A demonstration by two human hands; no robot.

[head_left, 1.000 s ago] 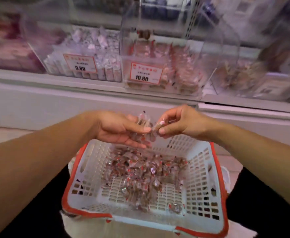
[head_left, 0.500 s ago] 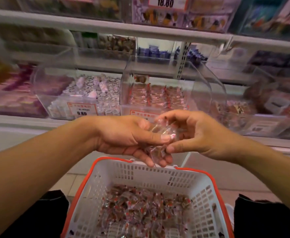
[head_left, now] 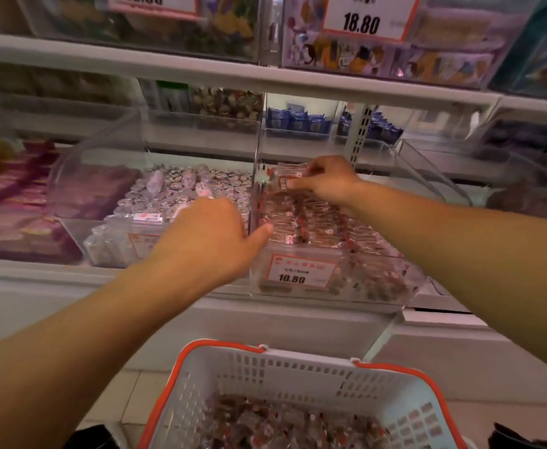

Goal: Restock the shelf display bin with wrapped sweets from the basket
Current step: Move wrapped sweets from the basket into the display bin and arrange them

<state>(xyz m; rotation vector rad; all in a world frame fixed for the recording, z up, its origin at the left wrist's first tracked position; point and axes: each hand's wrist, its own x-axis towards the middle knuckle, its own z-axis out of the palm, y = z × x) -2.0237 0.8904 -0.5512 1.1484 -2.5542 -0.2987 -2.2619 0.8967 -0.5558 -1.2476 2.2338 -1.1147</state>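
Observation:
A clear display bin (head_left: 383, 294) with a 10.80 price label (head_left: 301, 272) stands on the shelf, holding rows of red-and-clear wrapped sweets (head_left: 317, 222). My right hand (head_left: 328, 180) reaches over the rear of the bin and pinches a few wrapped sweets (head_left: 284, 180) just above the rows. My left hand (head_left: 212, 236) hovers at the bin's left wall, thumb touching it; its fingers are hidden behind the back of the hand. Below, the white basket with an orange rim (head_left: 301, 377) holds many more wrapped sweets (head_left: 278, 422).
A neighbouring clear bin (head_left: 80, 228) of silver-wrapped sweets sits to the left, with pink packs (head_left: 12, 205) beyond. An upper shelf edge (head_left: 200, 71) overhangs, carrying boxes and an 18.80 tag (head_left: 362, 19). Blue packets (head_left: 298, 120) lie behind the bin.
Both hands rose from above the basket to the shelf. My right hand carried sweets into the rear of the bin; my left hand moved to the bin's left wall.

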